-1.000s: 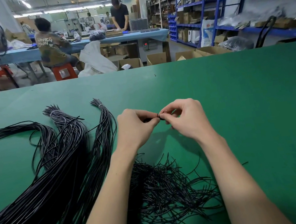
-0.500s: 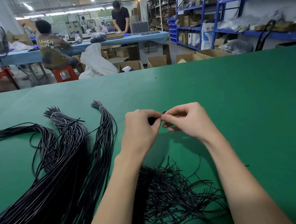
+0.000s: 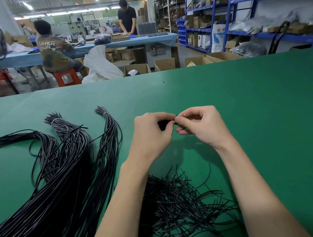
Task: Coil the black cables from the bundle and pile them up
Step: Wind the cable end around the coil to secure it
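Head view: left hand, right hand pinch small black coil

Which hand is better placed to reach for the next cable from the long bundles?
Probably the left hand: the bundles lie on its side of the table. The right hand would have to cross over.

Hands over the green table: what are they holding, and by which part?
Both the left hand and the right hand pinch a small black cable piece between fingertips; which part cannot be told.
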